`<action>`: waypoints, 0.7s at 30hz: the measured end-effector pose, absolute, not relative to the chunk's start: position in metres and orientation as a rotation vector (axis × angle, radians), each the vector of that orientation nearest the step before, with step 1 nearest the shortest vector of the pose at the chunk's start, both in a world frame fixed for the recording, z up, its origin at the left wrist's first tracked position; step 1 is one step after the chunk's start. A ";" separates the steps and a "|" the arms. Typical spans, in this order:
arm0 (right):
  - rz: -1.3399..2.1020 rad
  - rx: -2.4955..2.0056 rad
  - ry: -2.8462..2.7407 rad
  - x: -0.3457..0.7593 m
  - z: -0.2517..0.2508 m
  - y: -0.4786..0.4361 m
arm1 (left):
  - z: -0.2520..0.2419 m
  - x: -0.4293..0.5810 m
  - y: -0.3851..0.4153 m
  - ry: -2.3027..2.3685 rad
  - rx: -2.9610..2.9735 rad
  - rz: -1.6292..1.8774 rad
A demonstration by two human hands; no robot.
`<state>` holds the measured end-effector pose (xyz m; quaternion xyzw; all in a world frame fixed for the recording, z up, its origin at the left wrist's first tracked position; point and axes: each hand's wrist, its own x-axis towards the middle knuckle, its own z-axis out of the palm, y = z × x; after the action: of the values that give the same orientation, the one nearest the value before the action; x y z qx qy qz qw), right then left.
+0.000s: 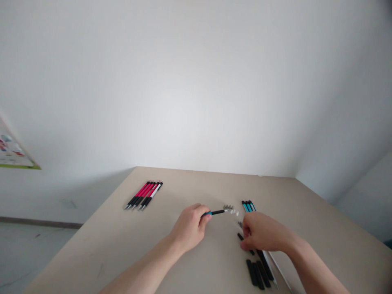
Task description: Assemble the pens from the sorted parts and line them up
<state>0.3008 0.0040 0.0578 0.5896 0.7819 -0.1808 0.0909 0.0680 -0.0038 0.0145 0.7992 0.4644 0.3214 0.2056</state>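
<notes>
My left hand [191, 228] is closed around a pen with a blue barrel; the pen's black section [218, 212] and thin light tip point right. Beyond that tip lie several small springs [228, 207] and small white pieces [234, 212]. My right hand [263, 232] hangs low over the pen parts with its fingers curled together. A small metallic piece [239, 223] shows by its fingertips, but I cannot make out what they hold. Under the thumb side is a black tube [240, 236]. Several black grips [259, 273] lie below the hand, beside thin refills [280, 271].
Several pink and black pens [143, 195] lie in a slanted row on the table's left side. Blue barrels with black ends [248, 206] sit just behind my right hand. The beige table [171, 183] meets a white wall [196, 102] at the back.
</notes>
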 end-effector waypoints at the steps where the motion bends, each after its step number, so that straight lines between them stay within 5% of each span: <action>1: -0.555 1.730 2.345 0.300 0.057 0.003 | 0.015 0.068 -0.004 1.298 2.221 0.904; 21: -0.389 1.540 3.234 0.298 0.072 0.004 | 0.021 0.067 -0.008 1.379 2.230 0.993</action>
<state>0.2984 0.0036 0.0718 0.4160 0.8738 -0.1052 -0.2286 0.0668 -0.0077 0.0210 0.7841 0.4847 0.3491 0.1683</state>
